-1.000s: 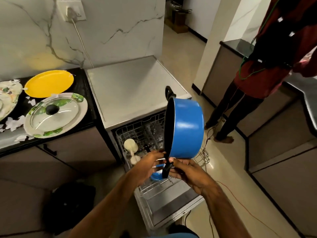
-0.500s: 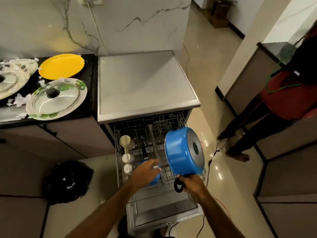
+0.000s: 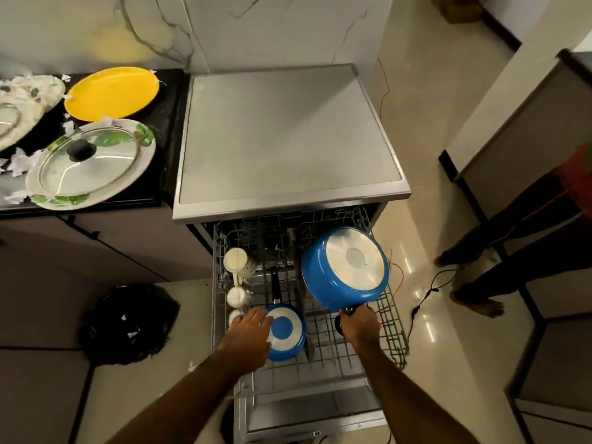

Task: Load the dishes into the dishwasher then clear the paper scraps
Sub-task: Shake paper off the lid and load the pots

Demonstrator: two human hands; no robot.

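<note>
My right hand (image 3: pixel 359 325) grips the black handle of a big blue pot (image 3: pixel 344 269), held upside down over the right side of the pulled-out dishwasher rack (image 3: pixel 392 318). My left hand (image 3: pixel 248 330) rests on the edge of a small blue pan (image 3: pixel 285 331) lying bottom-up in the rack, its fingers curled over the rim. White cups (image 3: pixel 235 261) stand along the rack's left side. On the black counter lie a yellow plate (image 3: pixel 112 92), a leaf-patterned plate (image 3: pixel 137 161) with a glass lid (image 3: pixel 86 165) on it, and paper scraps (image 3: pixel 20 161).
The dishwasher top (image 3: pixel 285 133) is a bare grey slab. A black bag (image 3: pixel 128 322) sits on the floor to the left of the open door. A person's legs (image 3: pixel 499 267) stand at the right, with cables (image 3: pixel 426 296) on the floor nearby.
The blue pot has swung from held high on its side to bottom-up, low over the rack's right side. My left hand has let go of its handle and dropped to the small pan.
</note>
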